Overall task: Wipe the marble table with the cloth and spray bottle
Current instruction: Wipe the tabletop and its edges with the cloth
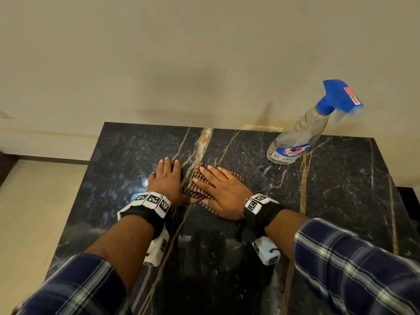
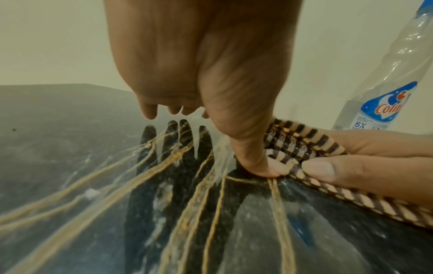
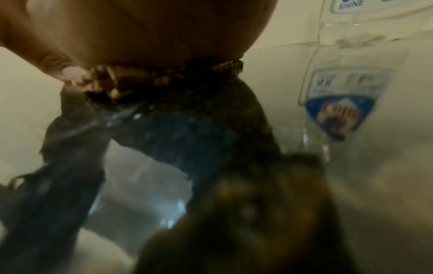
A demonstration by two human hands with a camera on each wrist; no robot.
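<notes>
I see the marble table [image 1: 318, 201] filling the lower half of the head view, black stone with gold and white veins, its far edge against a cream wall [image 1: 181, 53]. At about one o'clock from the hands, near the far right of the top, the spray bottle [image 1: 302, 130] stands upright, clear-bodied with a blue trigger head and a blue-and-red label; it is apart from both hands.

My right hand [image 1: 223, 192] lies flat and wide at the middle of the table, palm down on the cloth [image 1: 195, 183], fingers straight and pointing toward eleven o'clock. The cloth is a small brown-and-cream checked piece, spread on the stone under that hand, with its edges showing at the fingertips and by the wrist.

My left hand [image 1: 164, 178] sits just beside it at nine o'clock, fingers straight, spread flat on the bare marble. In the left wrist view its thumb [image 2: 253, 161] presses down on the near corner of the cloth, right next to the right thumb [image 2: 328, 172].

The right wrist view is dark and blurred; I can make out only the cloth's edge under the palm and the bottle's label.
</notes>
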